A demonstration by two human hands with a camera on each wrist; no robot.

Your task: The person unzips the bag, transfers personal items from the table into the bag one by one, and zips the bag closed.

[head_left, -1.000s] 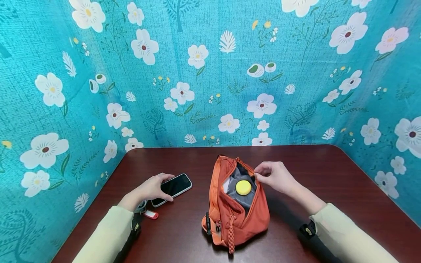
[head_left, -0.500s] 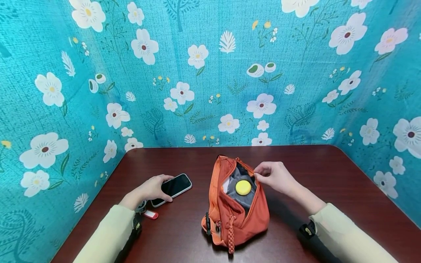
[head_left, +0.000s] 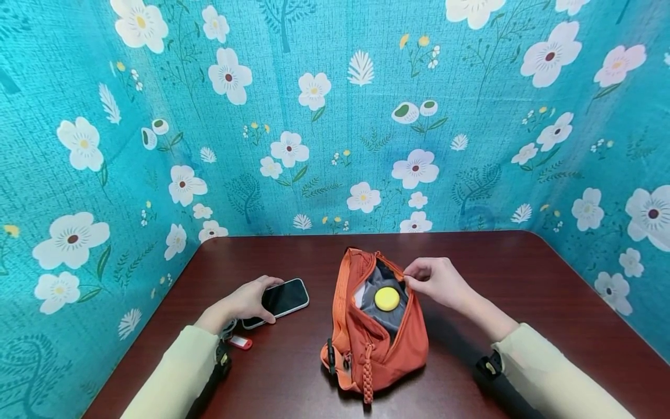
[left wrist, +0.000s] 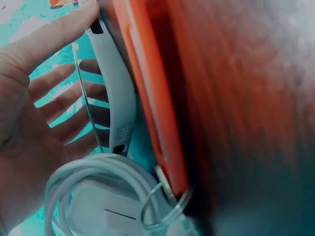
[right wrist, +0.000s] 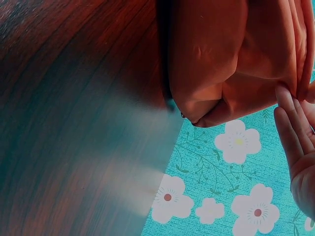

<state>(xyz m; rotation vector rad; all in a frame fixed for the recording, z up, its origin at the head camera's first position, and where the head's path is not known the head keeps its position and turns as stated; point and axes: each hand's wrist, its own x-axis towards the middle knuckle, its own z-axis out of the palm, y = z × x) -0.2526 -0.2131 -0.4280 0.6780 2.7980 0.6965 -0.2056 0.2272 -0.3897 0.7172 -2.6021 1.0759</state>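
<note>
My left hand [head_left: 248,304] spans a smartphone [head_left: 287,298] with a dark screen and pale case, thumb at its near edge and fingers over the far side. In the left wrist view the thumb presses the rim of the phone [left wrist: 118,93]. At the middle of the table stands an orange-red waist bag [head_left: 413,343], unzipped, its grey lining showing. Inside it are a yellow round object [head_left: 387,299] and, partly hidden, something white. My right hand [head_left: 437,282] pinches the right edge of the bag's mouth; in the right wrist view its fingers [right wrist: 290,120] meet the fabric.
Below the left wrist lie a red key tag [head_left: 241,342] with a metal ring and a white charger [left wrist: 106,211] with coiled cable, mostly hidden from the head view. A braided pull [head_left: 368,375] hangs at the bag's front. Floral cloth [head_left: 314,145] surrounds the dark wooden table [head_left: 293,372].
The left hand and the phone have shifted slightly to the right on the table. The right hand and the bag have stayed in place.
</note>
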